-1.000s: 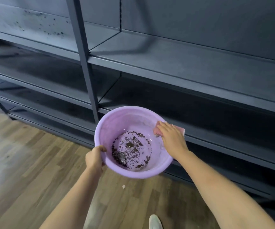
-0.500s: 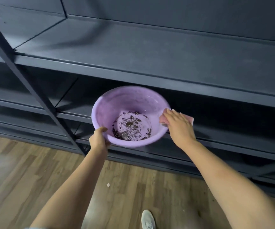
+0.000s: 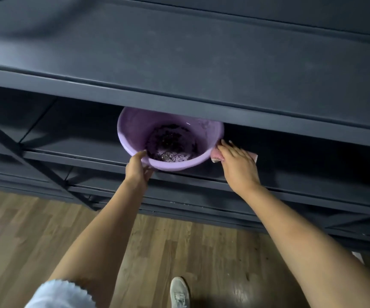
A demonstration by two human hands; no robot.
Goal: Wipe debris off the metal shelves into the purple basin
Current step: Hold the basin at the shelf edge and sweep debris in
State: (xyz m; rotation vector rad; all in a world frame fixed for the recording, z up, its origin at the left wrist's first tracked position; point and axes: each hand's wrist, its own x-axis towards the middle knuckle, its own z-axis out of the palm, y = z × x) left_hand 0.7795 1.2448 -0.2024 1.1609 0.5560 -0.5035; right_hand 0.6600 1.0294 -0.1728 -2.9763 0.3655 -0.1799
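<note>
Left hand (image 3: pixel 137 170) grips the round purple plastic basin (image 3: pixel 133 132) of dark debris (image 3: pixel 170 141) at its seven o'clock rim; at its three o'clock, right hand (image 3: pixel 237 163) presses flat on a pink cloth (image 3: pixel 215 155) under the dark metal shelf (image 3: pixel 179 63).

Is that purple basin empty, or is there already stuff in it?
Not empty. Dark crumbs of debris cover the bottom of the basin.

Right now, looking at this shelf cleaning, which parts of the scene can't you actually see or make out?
All from the head view:
- Far rim of the purple basin: cut off by the front edge of the upper shelf.
- Pink cloth: mostly covered by the right hand.
- Lower shelf surface beside the cloth: too dark to tell whether debris lies there.
- Left hand fingers: hidden under the basin.
</note>
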